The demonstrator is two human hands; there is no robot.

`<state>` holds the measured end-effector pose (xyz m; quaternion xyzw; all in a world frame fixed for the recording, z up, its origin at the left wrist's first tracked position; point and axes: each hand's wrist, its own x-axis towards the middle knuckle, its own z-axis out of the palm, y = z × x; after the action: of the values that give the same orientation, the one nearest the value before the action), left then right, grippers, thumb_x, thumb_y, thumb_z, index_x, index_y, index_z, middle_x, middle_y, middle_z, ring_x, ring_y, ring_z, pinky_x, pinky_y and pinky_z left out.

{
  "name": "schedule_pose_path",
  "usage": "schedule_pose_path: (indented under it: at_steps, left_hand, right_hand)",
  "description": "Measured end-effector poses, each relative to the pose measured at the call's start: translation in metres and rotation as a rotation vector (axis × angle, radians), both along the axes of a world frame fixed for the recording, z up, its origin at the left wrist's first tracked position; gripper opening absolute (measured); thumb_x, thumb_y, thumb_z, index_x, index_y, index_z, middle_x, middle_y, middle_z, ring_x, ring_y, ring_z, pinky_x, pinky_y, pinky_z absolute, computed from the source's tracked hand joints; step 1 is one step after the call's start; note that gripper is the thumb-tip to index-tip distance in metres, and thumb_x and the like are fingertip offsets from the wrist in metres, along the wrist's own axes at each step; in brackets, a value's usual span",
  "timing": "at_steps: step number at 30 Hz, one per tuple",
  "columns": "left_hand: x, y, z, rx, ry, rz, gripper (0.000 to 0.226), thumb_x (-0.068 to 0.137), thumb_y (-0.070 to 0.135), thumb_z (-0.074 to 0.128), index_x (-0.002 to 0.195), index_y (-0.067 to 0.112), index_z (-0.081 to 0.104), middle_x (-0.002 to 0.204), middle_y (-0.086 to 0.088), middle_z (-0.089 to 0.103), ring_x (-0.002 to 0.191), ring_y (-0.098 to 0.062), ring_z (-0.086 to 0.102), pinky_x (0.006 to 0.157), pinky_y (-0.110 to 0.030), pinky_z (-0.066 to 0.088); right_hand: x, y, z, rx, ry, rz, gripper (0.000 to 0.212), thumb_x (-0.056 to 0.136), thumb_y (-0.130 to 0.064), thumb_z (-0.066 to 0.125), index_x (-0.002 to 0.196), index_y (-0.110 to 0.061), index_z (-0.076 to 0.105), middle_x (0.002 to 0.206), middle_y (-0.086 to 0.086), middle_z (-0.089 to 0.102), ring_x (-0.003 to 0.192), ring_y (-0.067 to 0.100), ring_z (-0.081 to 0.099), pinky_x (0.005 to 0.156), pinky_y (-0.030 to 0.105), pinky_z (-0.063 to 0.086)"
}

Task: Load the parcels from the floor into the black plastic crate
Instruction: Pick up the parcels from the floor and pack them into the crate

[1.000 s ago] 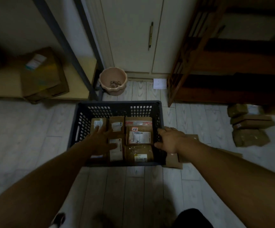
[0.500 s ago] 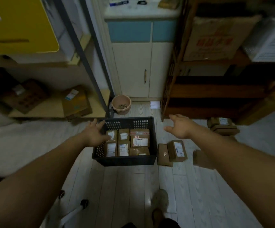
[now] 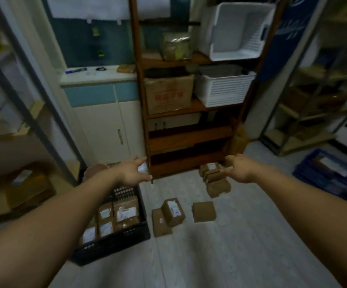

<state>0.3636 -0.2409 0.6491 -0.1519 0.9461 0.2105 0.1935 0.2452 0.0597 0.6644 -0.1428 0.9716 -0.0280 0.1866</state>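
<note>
The black plastic crate [image 3: 114, 245] stands on the floor at lower left, holding several brown labelled parcels. Right of it lie a flat parcel [image 3: 160, 224], a labelled parcel [image 3: 173, 210] leaning on it, and a plain brown parcel [image 3: 203, 211]. Farther back, a stack of parcels [image 3: 215, 179] sits against the wooden shelf. My left hand [image 3: 132, 171] hovers above the crate's far end, open and empty. My right hand [image 3: 238, 168] floats beside the stack, fingers spread and holding nothing.
A wooden shelf unit [image 3: 189, 121] with a cardboard box and white baskets stands straight ahead. A white cabinet [image 3: 108, 129] is left of it. A metal rack [image 3: 33, 125] with boxes fills the left side. A blue crate [image 3: 332, 173] sits at right.
Both hands have left the crate and risen; the view has pulled up and back and swung right, so the crate now sits lower left and more of the shelves shows.
</note>
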Motion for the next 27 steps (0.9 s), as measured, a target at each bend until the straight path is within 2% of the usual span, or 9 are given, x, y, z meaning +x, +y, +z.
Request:
schedule_pose_path:
  at_steps: [7,12,20,27]
  left_hand:
    - [-0.104,0.15,0.003,0.045,0.045,-0.085,0.08,0.088,0.054,0.053,0.15,0.028,0.012,0.16,-0.004,0.002,0.147,-0.028,0.0,0.119,-0.045,0.009]
    - [-0.149,0.233,-0.011,0.07,0.027,-0.123,0.075,0.09,0.049,0.052,0.15,0.028,0.011,0.16,-0.004,0.002,0.146,-0.028,-0.002,0.118,-0.043,0.009]
    - [-0.23,0.245,-0.05,0.108,-0.068,-0.073,0.075,0.091,0.047,0.051,0.15,0.028,0.01,0.16,-0.003,-0.001,0.146,-0.028,-0.002,0.119,-0.045,0.008]
    - [-0.357,0.228,-0.11,0.2,-0.099,0.002,0.074,0.091,0.048,0.05,0.151,0.025,0.011,0.16,-0.005,0.001,0.146,-0.028,0.005,0.119,-0.046,0.014]
  right_hand:
    - [-0.047,0.172,0.021,0.06,-0.019,-0.055,0.069,0.097,-0.048,0.043,0.153,-0.018,0.016,0.16,0.009,0.013,0.146,0.027,0.017,0.115,0.038,0.021]
    - [-0.093,0.253,0.02,0.063,-0.073,-0.071,0.07,0.097,-0.047,0.043,0.153,-0.017,0.014,0.161,0.009,0.01,0.147,0.026,0.015,0.115,0.036,0.019]
    - [-0.191,0.255,-0.027,0.034,-0.121,-0.058,0.074,0.093,-0.053,0.047,0.152,-0.021,0.017,0.159,0.008,0.016,0.143,0.028,0.026,0.113,0.039,0.027]
    - [-0.312,0.227,-0.079,0.132,-0.229,0.028,0.076,0.093,-0.057,0.043,0.153,-0.019,0.015,0.158,0.009,0.017,0.141,0.029,0.028,0.114,0.038,0.028]
